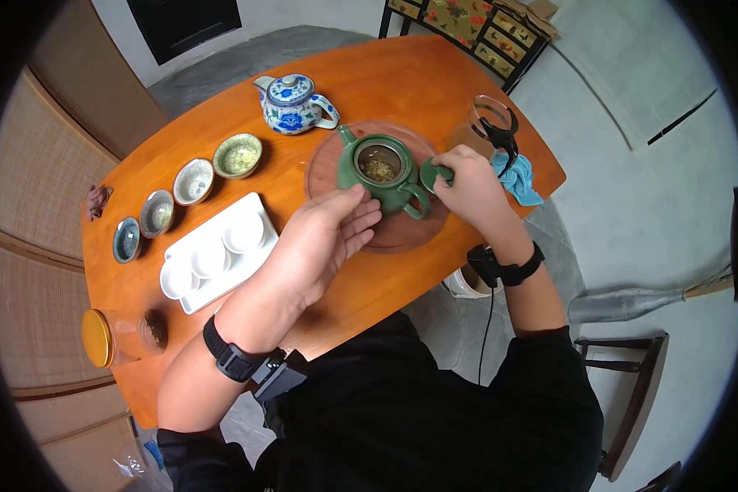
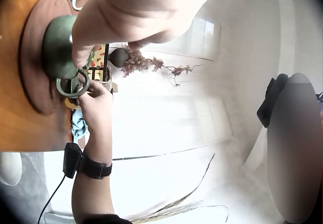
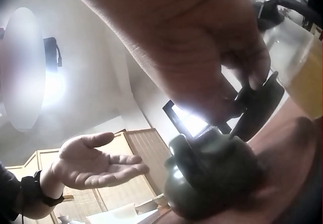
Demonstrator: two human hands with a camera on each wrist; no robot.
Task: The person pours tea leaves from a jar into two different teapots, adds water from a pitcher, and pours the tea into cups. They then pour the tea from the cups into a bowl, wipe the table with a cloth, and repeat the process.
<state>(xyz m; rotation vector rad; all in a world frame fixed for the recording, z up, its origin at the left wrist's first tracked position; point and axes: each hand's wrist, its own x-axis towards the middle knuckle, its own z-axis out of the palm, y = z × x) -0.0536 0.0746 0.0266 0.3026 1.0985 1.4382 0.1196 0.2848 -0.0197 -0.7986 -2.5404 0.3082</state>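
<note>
A green teapot [image 1: 361, 191] stands lidless on a round brown board [image 1: 320, 176], with dried leaves [image 1: 379, 170] inside its metal-rimmed opening. My right hand [image 1: 473, 187] pinches the green teapot lid [image 1: 429, 175] by its knob, tilted on edge beside the handle. The lid shows dark under the fingers in the right wrist view. Palm up and fingers extended, my left hand [image 1: 324, 238] is beside the near side of the pot, its thumb overlapping the pot in the head view. In the right wrist view the left palm [image 3: 96, 166] holds nothing.
Behind the board stands a blue-and-white teapot [image 1: 290, 111]. Small bowls [image 1: 193, 182] form a row at left, near a white tray [image 1: 190, 302] of white cups. A glass pitcher [image 1: 485, 123] and blue cloth [image 1: 520, 182] lie right; a yellow-lidded jar [image 1: 98, 338] is near left.
</note>
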